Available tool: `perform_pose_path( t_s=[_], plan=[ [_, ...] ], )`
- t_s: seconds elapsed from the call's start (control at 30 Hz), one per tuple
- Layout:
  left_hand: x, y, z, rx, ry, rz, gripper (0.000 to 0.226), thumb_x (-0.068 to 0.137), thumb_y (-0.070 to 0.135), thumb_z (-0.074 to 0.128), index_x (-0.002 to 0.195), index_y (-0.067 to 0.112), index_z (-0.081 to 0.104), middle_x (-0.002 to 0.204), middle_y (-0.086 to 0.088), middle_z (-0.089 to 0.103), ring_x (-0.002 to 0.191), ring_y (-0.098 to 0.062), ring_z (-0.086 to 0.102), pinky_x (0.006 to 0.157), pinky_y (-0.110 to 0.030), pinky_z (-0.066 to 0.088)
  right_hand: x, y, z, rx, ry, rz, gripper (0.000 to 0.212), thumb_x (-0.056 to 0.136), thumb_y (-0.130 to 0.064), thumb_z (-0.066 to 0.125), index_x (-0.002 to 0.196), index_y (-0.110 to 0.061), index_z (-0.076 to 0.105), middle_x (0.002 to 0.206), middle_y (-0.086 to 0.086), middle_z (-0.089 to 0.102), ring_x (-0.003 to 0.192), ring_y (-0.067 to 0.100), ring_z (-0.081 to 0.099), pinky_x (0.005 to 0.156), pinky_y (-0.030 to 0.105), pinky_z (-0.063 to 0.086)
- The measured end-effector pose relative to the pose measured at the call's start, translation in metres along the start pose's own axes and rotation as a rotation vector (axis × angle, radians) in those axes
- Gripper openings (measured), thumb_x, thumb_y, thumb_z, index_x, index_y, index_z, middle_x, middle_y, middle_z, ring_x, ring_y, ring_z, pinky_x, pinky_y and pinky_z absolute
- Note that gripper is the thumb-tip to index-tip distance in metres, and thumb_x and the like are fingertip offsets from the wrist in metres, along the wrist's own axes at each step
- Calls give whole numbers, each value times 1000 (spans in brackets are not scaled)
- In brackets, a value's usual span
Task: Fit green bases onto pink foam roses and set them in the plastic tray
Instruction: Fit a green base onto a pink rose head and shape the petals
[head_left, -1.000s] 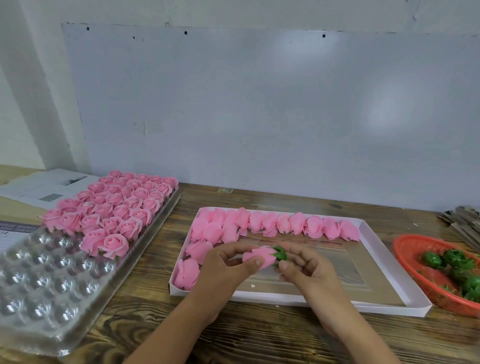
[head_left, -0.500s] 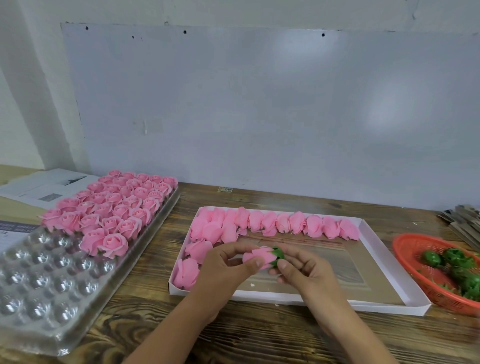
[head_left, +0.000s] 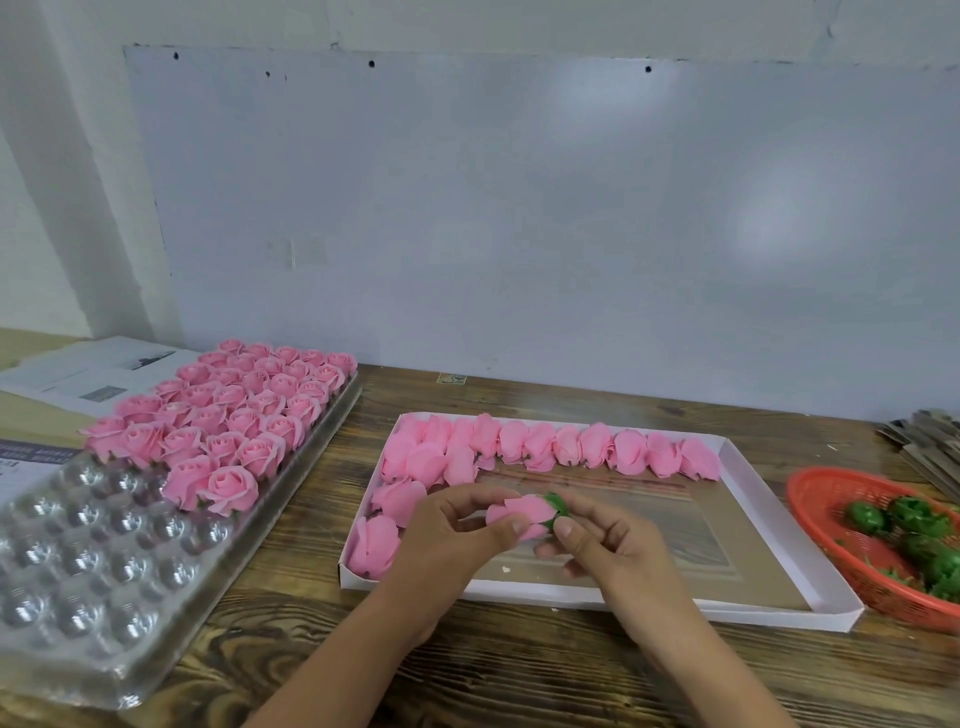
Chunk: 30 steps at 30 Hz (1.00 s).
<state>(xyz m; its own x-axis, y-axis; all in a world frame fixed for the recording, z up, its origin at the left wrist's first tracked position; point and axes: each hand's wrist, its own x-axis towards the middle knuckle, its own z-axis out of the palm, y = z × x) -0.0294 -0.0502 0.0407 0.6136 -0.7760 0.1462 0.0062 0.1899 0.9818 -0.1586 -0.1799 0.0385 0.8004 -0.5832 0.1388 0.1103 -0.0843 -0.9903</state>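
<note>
A pink foam rose (head_left: 519, 512) lies sideways between both hands, above the white cardboard box (head_left: 779, 608). My left hand (head_left: 447, 540) pinches the rose between thumb and fingers. My right hand (head_left: 608, 540) pinches the green base (head_left: 557, 504) at the rose's right end; base and rose touch. The clear plastic tray (head_left: 104, 582) stands at the left, its far half filled with several upright roses (head_left: 228, 415), its near cells bare. Several roses without bases (head_left: 571, 447) lie in the box along its far and left sides.
A red mesh basket (head_left: 831, 525) with several green bases (head_left: 914, 525) sits at the right edge. Papers (head_left: 88, 374) lie at the far left, and a stack of flat grey pieces (head_left: 930, 441) at the far right. A wall rises right behind the wooden table (head_left: 519, 670).
The hands have stayed in place over the box. The green base has been worked closer against the rose's end, with small shifts of my right fingers.
</note>
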Motion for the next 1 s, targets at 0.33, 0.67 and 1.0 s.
perform_pose_path(
  t_s=[0.33, 0.67, 1.0],
  plan=[
    [0, -3, -2, 13, -9, 2, 25, 74, 30, 87, 98, 29, 79, 102, -3, 78, 99, -18, 73, 83, -26, 56, 1, 4, -2, -30, 6, -29, 34, 89, 5, 61, 110, -22, 68, 93, -1, 78, 81, 7, 72, 62, 18, 53],
    [-1, -3, -2, 49, -54, 35, 27, 73, 39, 83, 99, 32, 79, 104, -1, 78, 100, -17, 73, 82, -24, 57, 2, 8, -4, -78, -41, -38, 38, 89, 3, 63, 114, -24, 66, 100, -7, 76, 90, 0, 69, 69, 17, 53],
    [1, -6, -3, 65, -19, 24, 34, 72, 31, 88, 103, 38, 74, 106, 0, 78, 100, -19, 74, 82, -27, 59, 4, 11, -10, -118, -88, -69, 38, 87, 2, 65, 113, -25, 67, 100, -11, 76, 89, -5, 67, 72, 12, 50]
  ],
)
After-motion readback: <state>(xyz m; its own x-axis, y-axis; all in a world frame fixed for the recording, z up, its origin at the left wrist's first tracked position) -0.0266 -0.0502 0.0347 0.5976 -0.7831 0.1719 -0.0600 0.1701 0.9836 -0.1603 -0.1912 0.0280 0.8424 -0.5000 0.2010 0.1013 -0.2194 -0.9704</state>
